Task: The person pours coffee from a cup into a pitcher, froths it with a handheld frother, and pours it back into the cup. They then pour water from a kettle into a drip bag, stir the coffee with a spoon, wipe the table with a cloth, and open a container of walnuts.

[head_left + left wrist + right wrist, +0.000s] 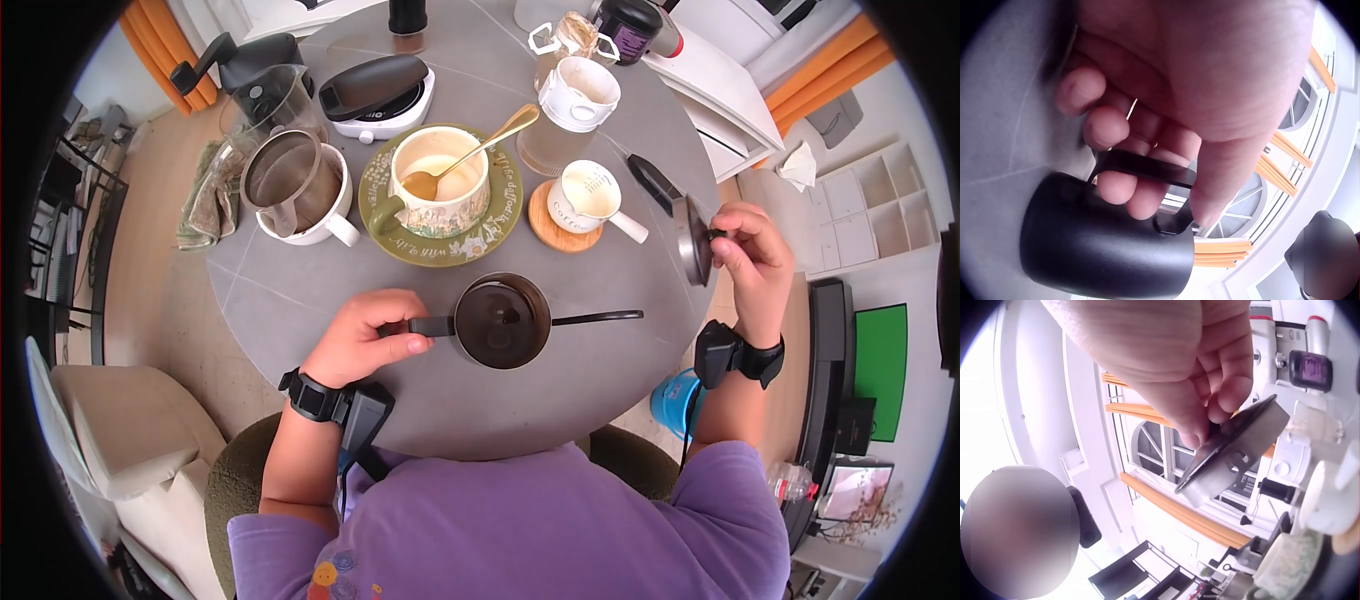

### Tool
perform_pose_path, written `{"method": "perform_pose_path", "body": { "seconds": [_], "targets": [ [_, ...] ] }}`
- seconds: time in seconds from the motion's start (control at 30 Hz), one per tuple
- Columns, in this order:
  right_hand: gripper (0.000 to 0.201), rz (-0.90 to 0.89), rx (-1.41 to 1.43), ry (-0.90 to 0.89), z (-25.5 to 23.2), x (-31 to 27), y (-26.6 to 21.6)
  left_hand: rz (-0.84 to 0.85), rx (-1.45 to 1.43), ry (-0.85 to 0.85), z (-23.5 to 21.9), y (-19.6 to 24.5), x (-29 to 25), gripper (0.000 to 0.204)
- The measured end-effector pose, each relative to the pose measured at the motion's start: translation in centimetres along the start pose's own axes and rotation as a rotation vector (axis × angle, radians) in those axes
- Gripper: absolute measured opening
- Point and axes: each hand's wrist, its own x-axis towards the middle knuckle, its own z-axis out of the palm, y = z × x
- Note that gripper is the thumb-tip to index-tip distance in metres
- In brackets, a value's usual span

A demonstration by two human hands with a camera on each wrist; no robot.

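Observation:
In the head view my left hand (365,335) grips the handle of a black gooseneck kettle (502,325) at the near side of the table. The kettle is uncovered, with dark liquid or a shiny dark bottom inside, and its thin spout points right. The left wrist view shows fingers passing through the kettle handle (1147,167), with the thumb against its end. Off the table's right side, my right hand (757,250) pinches the small knob of a round metal lid (692,240). That lid is tilted nearly on edge, its deep silver inner rim facing the table.
Beyond the kettle stand a cup (440,205) with a gold spoon on a green saucer (450,252), a small white handled cup (585,195) on a wooden coaster, and a white mug (335,205) holding a strainer (290,180). A scale (380,110) sits farther back.

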Motion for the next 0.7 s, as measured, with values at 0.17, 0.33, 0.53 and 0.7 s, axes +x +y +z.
{"method": "perform_pose_path", "body": {
  "seconds": [0.17, 0.33, 0.53, 0.7],
  "targets": [
    [0.021, -0.049, -0.037, -0.076, 3.2, -0.5, -1.9, -0.036, 0.012, -0.004, -0.1, 0.1, 0.0, 0.028],
    [0.022, -0.194, -0.109, -0.256, 6.8, -0.3, -3.4, -0.032, 0.035, 0.007, 0.0, 0.4, 0.0, 0.026],
    [0.020, -0.349, -0.134, -0.436, 10.0, -0.1, -4.6, -0.045, 0.038, 0.013, 0.1, 0.4, -0.1, 0.023],
    [0.021, -0.433, -0.187, -0.505, 11.0, -0.1, -4.8, -0.040, 0.032, -0.009, 0.0, 0.1, -0.2, 0.020]
  ]
}}
